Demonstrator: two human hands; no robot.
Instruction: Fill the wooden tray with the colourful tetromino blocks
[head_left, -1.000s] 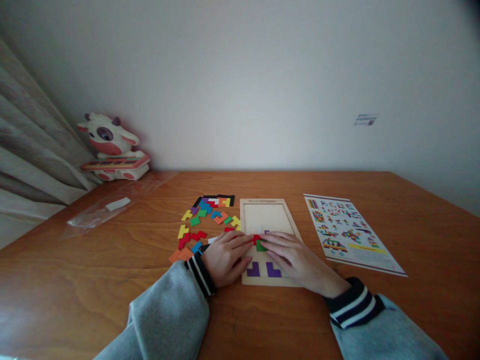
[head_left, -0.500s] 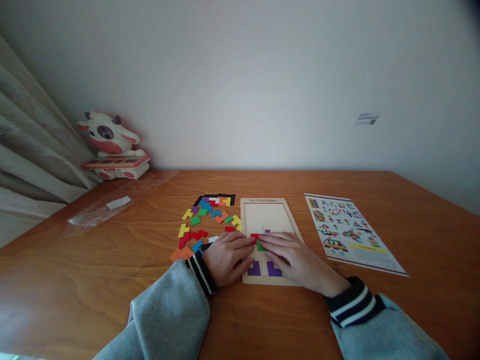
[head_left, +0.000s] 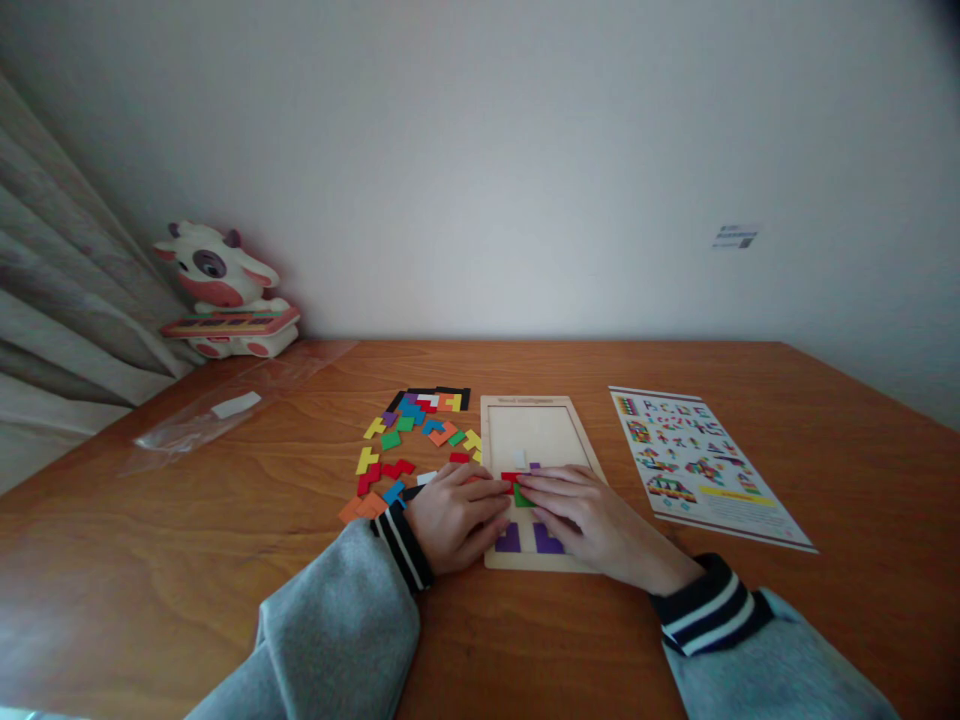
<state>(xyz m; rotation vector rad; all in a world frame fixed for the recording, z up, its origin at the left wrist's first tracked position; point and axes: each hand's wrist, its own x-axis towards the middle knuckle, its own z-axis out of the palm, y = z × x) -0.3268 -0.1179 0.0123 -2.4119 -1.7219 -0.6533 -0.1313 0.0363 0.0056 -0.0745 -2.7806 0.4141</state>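
A pale wooden puzzle board (head_left: 529,405) with a raised rim lies in front of me. My left hand (head_left: 459,515) rests over its left edge, fingers stretched out, their tips at the left end of a red puzzle piece (head_left: 510,478). From the right, my right hand (head_left: 589,515) lies over the board with extended fingers, touching the red piece and a green piece (head_left: 523,497) below it. Just beyond the fingertips are a white piece (head_left: 520,459) and a bit of purple. Two purple pieces (head_left: 508,538) sit near the board's lower edge, the right one partly covered by my right hand.
Several loose coloured pieces (head_left: 405,424) are scattered left of the board. A printed pattern sheet (head_left: 720,450) lies on the right. A clear plastic bag (head_left: 187,432) and a cow-shaped toy keyboard (head_left: 232,325) are at the back left, by a curtain (head_left: 67,300).
Hardly anything differs. The fingers of both hands have shifted very slightly around the red piece, and more of the white piece's lower part shows.
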